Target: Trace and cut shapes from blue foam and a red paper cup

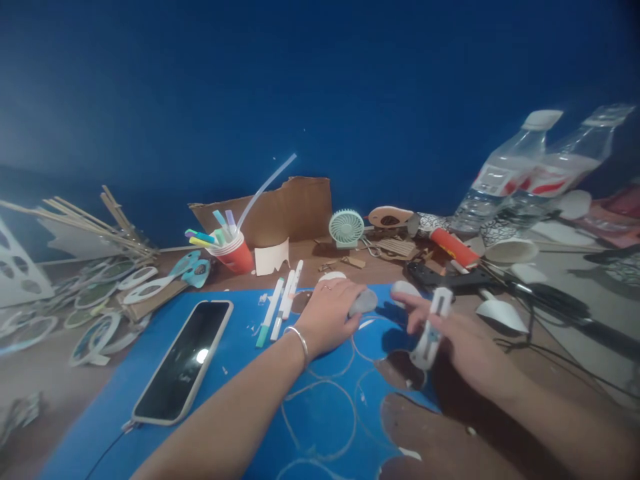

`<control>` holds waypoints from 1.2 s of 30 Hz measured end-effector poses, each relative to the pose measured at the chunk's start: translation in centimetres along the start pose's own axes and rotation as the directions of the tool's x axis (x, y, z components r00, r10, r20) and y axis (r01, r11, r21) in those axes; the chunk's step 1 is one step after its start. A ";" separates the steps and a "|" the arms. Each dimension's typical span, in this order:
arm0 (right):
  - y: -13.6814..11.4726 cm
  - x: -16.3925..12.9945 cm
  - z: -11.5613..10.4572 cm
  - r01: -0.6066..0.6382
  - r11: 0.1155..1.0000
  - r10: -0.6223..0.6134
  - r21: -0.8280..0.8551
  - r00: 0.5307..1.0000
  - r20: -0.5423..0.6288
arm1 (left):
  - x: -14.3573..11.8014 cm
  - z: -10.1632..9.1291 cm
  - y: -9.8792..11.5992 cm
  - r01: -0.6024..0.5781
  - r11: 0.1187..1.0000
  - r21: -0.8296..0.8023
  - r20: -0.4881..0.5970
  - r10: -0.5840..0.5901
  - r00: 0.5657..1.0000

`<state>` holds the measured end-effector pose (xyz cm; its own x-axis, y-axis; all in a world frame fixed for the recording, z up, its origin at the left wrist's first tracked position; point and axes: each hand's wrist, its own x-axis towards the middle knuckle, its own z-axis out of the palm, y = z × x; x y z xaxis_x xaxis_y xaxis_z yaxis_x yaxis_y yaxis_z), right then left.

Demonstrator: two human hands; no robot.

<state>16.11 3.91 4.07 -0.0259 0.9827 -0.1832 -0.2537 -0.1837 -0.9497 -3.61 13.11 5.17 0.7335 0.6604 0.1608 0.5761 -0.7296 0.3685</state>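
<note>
A blue sheet [320,417] with pale circles drawn on it lies on the brown table, its right edge cut into scallops. My left hand [330,310], with a bracelet at the wrist, rests over the sheet's upper part. Its fingers and thumb are closed on a small grey rounded piece [363,303]. My right hand [467,347] grips a white craft knife [433,330], slightly blurred; its blade cannot be made out. Near that hand's extended fingertip is a whitish rounded piece [405,288]; whether they touch I cannot tell.
A phone [185,363] lies at left, beside several markers [283,300]. Behind stand a red cup [235,257] of markers, a cardboard piece [280,213] and a small fan [347,228]. Bottles [510,173] and a glue gun [450,277] are at right, cut-out rings [100,293] at left.
</note>
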 end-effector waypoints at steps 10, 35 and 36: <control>-0.2 -0.1 0.7 -0.099 0.977 0.086 0.191 0.993 0.076 | -0.2 0.1 -0.2 0.113 0.994 0.005 -0.129 -0.111 0.985; 0.0 -1.5 3.2 -0.453 0.873 0.361 0.182 0.850 0.383 | 0.0 0.6 -1.1 0.234 0.931 -0.281 -0.417 -0.338 0.844; 0.2 -0.9 2.8 -0.333 0.918 0.282 0.217 0.930 0.236 | 0.0 0.6 -1.2 0.233 0.931 -0.282 -0.420 -0.338 0.842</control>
<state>13.39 3.02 4.73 -0.3234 0.8672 -0.3786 -0.4336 -0.4914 -0.7553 -4.06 13.87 4.24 0.2717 0.8774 0.3955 0.6052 -0.4753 0.6386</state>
